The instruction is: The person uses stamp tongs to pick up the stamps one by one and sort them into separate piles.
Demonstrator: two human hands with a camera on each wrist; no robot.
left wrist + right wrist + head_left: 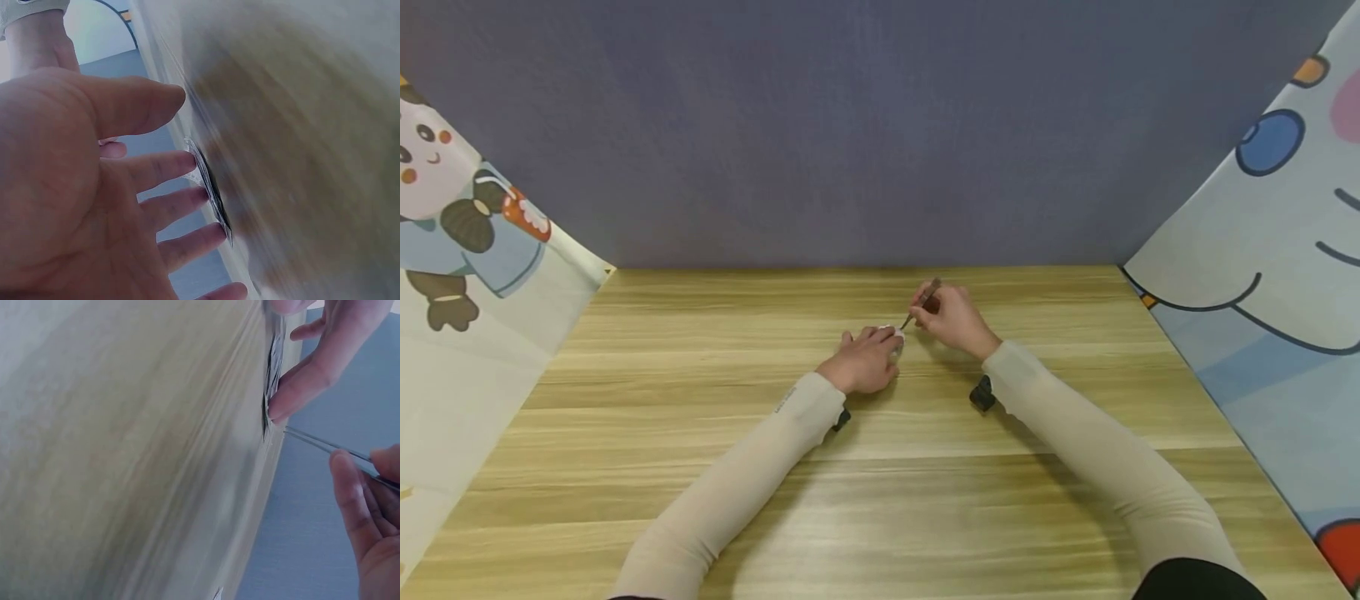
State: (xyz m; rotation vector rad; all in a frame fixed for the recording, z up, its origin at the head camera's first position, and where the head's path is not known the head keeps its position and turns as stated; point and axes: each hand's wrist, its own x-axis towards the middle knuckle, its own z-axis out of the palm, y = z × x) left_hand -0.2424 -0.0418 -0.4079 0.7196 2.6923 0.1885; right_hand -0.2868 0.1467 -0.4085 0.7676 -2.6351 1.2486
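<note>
Two pale sleeves [1105,450] cover the forearms and extend from the lower edge of the head view. Below them is a wood-grain tabletop [880,517], bounded at the far side by a grey-blue panel [865,133]. The left hand [861,367] has its fingers extended, fingertips resting on a thin, pale, layered piece. The right hand [953,321] pinches slender tweezers [927,293] between thumb and fingers. The tweezer tips point at the thin, pale, layered piece [273,375], which lies on the tabletop under the left fingertips; tip contact cannot be determined.
</note>
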